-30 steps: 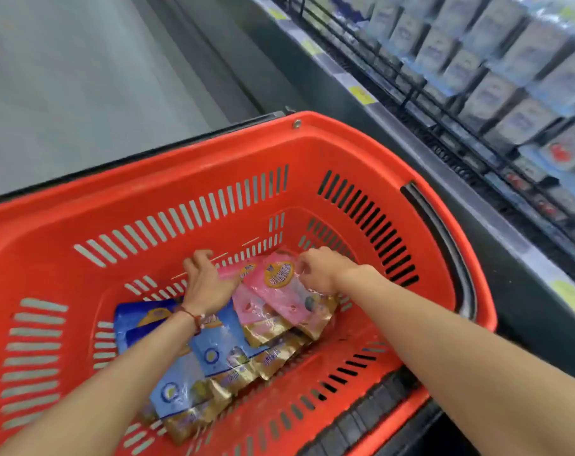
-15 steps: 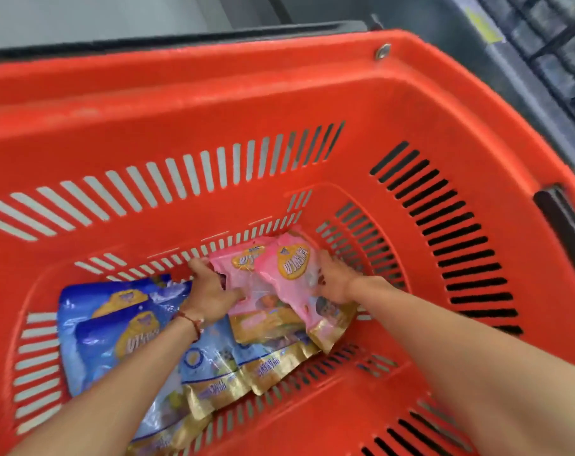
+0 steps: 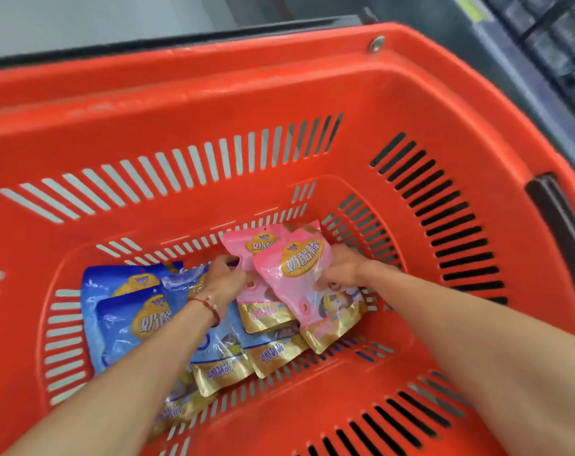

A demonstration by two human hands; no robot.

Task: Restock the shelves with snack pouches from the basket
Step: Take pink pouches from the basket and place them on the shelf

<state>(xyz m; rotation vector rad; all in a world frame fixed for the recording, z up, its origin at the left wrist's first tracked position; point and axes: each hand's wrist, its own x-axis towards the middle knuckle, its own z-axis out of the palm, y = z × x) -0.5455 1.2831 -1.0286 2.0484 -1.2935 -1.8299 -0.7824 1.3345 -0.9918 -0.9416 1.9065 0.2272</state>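
A red plastic basket (image 3: 279,93) fills the view. On its floor lie several blue snack pouches (image 3: 128,311) with gold bottoms and two pink pouches. My left hand (image 3: 222,279), with a red cord at the wrist, pinches the left edge of the rear pink pouch (image 3: 258,245). My right hand (image 3: 343,269) grips the right edge of the front pink pouch (image 3: 299,284), which overlaps the rear one and is tilted up off the blue ones.
The basket's black handle (image 3: 556,218) lies along its right rim. A dark shelf unit with a yellow price tag (image 3: 470,8) runs along the upper right. Grey floor (image 3: 98,18) shows beyond the basket's far rim.
The camera has dropped closer over the basket. Both hands have closed on the pink pouches and raised their top ends off the pile; the shelf has slid mostly out of view.
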